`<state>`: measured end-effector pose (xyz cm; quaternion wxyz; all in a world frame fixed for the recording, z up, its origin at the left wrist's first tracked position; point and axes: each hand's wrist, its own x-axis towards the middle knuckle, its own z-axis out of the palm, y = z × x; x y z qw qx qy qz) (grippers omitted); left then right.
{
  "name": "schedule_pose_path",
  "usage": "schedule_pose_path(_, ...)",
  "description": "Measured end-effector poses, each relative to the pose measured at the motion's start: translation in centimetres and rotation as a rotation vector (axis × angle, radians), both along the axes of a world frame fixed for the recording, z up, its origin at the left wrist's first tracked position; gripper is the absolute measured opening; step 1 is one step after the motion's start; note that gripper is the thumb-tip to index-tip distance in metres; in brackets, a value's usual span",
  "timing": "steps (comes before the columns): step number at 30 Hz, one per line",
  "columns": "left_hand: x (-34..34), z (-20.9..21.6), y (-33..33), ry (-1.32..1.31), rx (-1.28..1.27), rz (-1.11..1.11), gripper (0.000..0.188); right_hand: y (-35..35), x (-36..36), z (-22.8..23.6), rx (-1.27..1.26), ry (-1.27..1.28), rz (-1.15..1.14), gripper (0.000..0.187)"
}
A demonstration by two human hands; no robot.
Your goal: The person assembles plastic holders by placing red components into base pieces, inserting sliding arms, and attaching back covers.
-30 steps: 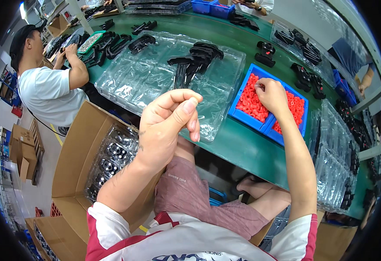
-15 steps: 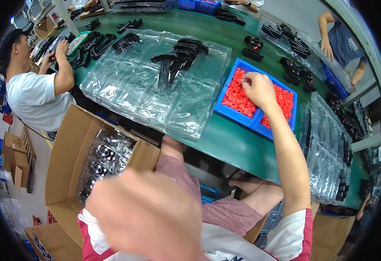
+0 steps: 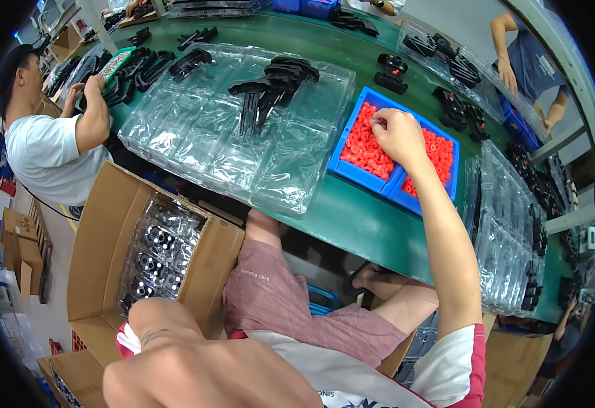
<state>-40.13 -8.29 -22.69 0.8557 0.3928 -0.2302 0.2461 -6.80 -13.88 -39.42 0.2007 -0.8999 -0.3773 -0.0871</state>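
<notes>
My right hand reaches into a blue two-part bin on the green table. Its bent fingers press down among small red ring-shaped pieces, and I cannot see whether they hold any. Only my left forearm shows, raised close to the camera along the lower edge, with the hand itself out of view. To the left of the bin, a wide clear plastic blister tray carries a cluster of black handled parts.
An open cardboard box of stacked trays with black parts stands at my left knee. A co-worker sits at the left; another person's arm works far right. Clear tray stacks and loose black parts line the right side.
My left hand rose from above the table toward the camera and left the view; only the forearm remains. My right hand stayed in the blue bin, shifting slightly among the red pieces.
</notes>
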Motion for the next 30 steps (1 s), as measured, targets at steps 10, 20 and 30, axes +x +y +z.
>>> schedule_pose_path(10, -0.2, 0.2, -0.5, 0.056, 0.097, 0.125, 0.016, 0.0, 0.1, 0.0, 0.017, -0.024, 0.019, 0.019)
schedule_pose_path(20, 0.9, 1.1, -0.2, -0.024, 0.059, 0.083, 0.015, 0.0, 0.3, -0.3, 0.037, -0.042, 0.014, 0.018)
schedule_pose_path(30, -0.7, 1.0, -0.1, 0.123, 0.139, 0.056, 0.017, 0.0, -0.2, 0.4, 0.025, -0.002, 0.000, 0.019)
